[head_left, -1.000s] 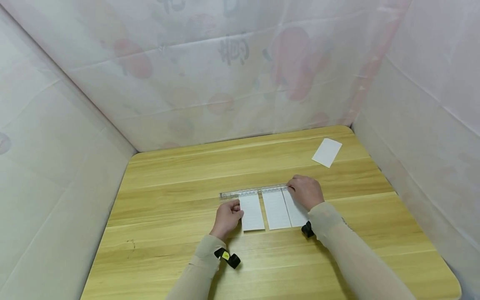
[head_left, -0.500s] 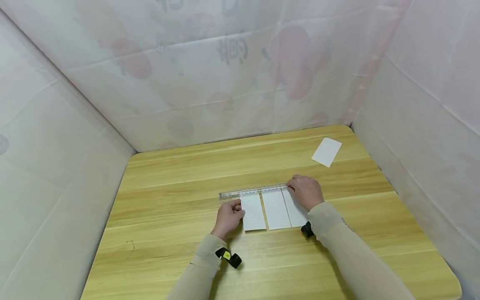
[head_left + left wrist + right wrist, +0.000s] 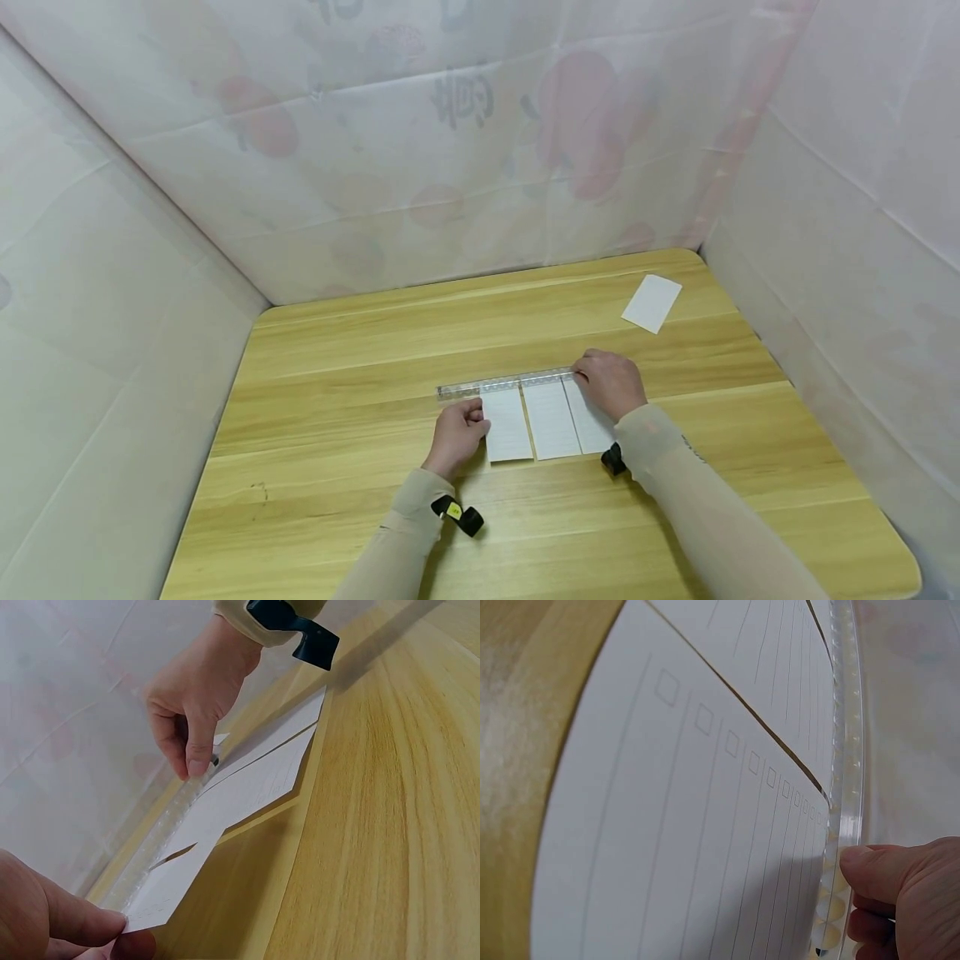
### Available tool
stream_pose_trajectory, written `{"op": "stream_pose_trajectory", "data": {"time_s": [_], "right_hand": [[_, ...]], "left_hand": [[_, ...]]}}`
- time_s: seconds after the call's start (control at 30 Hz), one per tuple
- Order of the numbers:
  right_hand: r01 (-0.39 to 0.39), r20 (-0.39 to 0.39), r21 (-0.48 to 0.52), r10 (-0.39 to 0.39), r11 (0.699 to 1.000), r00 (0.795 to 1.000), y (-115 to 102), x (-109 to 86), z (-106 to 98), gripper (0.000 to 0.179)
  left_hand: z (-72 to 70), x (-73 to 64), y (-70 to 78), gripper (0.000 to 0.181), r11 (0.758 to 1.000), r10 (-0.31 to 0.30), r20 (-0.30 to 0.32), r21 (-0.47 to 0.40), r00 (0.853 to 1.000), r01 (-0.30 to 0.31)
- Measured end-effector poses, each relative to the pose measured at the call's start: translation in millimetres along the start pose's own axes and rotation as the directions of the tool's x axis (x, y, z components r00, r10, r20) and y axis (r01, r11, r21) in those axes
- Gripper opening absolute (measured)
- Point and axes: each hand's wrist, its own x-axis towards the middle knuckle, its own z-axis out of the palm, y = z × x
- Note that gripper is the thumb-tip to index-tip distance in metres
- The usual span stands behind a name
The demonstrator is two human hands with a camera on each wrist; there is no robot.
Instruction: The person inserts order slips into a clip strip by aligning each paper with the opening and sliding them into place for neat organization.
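Observation:
A clear plastic ruler [image 3: 498,384] lies along the top edges of a row of white paper cards on the table. My right hand [image 3: 611,383] pinches the ruler's right end between thumb and fingers. The left card [image 3: 507,425] has its left edge pinched by my left hand [image 3: 455,437], thumb on top in the left wrist view. A narrow gap separates it from the middle card [image 3: 551,419]. The right card [image 3: 587,417], partly hidden by my right hand, lies close beside the middle one. Printed lines and small squares show on a card [image 3: 697,787] in the right wrist view.
Another white card [image 3: 652,304] lies askew at the back right of the wooden table [image 3: 337,358]. Pale printed cloth walls [image 3: 405,167] rise behind the table and on both sides.
My left hand has shifted the left card slightly right, and the gap to the middle card has narrowed. My right hand and the ruler have hardly moved.

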Motion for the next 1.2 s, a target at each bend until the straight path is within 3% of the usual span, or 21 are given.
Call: {"op": "stream_pose_trajectory", "data": {"time_s": [0.97, 1.2], "right_hand": [[0.010, -0.006, -0.006, -0.010, 1.000, 1.000, -0.9, -1.8, -1.0, 0.006], [0.006, -0.007, -0.015, -0.006, 1.000, 1.000, -0.4, -1.1, -1.5, 0.006]], "left_hand": [[2.5, -2.4, -0.6, 0.040, 1.000, 0.004, 0.006, -0.005, 1.000, -0.004], [1.1, -1.1, -1.1, 0.043, 0.998, 0.033, -0.015, 0.052, 0.999, -0.032]]}}
